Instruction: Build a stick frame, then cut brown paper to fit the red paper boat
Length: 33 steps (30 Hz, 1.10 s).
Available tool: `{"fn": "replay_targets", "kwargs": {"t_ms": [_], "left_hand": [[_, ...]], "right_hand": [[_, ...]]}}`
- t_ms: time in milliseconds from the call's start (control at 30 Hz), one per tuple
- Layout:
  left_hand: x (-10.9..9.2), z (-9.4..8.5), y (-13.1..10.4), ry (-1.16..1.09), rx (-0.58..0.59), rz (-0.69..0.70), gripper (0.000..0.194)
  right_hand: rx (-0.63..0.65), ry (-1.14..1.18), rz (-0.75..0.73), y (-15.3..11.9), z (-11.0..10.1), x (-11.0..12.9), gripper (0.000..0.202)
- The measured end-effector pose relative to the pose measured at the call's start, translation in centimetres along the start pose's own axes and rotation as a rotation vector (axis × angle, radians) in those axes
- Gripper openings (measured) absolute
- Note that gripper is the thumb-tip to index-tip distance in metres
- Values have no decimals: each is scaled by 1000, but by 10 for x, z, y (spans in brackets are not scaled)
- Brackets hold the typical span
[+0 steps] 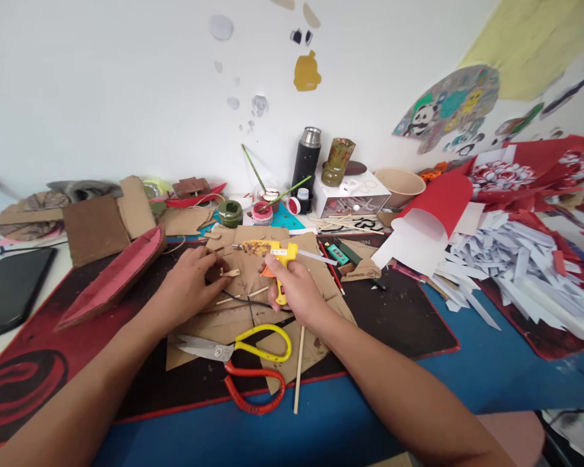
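My right hand (294,288) is wrapped round the handle of a yellow glue gun (260,248). Its nozzle points left, and a clear glue stick (316,257) sticks out of its back. Opposite the nozzle, my left hand (192,282) is curled with fingertips and thumb at a small piece of wooden stick (230,273), apparently pinching it. Brown cardboard (257,233) lies beneath both hands. Scissors (233,353) with one yellow and one red handle rest in front, blades towards the left. A thin wooden stick (299,370) lies to their right.
A pink-lined cardboard boat (114,279) lies at left, beside a black phone (14,292). Paint jars (230,213), a black flask (306,162) and a white box (353,194) stand at the back. White paper strips (530,259) are heaped at right.
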<state>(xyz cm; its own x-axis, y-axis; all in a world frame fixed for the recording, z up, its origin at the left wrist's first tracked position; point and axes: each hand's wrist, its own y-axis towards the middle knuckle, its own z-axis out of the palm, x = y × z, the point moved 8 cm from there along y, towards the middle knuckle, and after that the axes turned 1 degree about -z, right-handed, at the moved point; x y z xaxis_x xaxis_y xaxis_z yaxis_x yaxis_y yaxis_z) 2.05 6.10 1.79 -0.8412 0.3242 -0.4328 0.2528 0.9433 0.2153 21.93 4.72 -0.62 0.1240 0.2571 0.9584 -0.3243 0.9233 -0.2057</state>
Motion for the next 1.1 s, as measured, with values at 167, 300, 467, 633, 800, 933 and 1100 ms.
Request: {"fn": "replay_targets", "kwargs": {"t_ms": [167, 300, 467, 633, 800, 933, 1100], "left_hand": [[0, -8, -4, -59, -76, -9, 38], [7, -15, -6, -173, -60, -155, 40], [-5, -21, -8, -268, -73, -162, 38], [-15, -19, -13, -298, -97, -142, 40], [-28, -18, -14, -304, -88, -82, 36], [-33, -18, -14, -322, -81, -61, 34], [-35, -20, -16, -303, -118, -13, 30]], "right_hand": [[3, -25, 23, 3, 0, -5, 57], [10, -17, 12, 4, 1, -5, 57], [6, -23, -10, 3, 2, -3, 57], [32, -24, -47, 2, 5, 2, 56], [61, -59, -46, 3, 7, 0, 54], [61, -56, -28, 3, 7, -2, 51], [73, -66, -24, 3, 8, -3, 52]]}}
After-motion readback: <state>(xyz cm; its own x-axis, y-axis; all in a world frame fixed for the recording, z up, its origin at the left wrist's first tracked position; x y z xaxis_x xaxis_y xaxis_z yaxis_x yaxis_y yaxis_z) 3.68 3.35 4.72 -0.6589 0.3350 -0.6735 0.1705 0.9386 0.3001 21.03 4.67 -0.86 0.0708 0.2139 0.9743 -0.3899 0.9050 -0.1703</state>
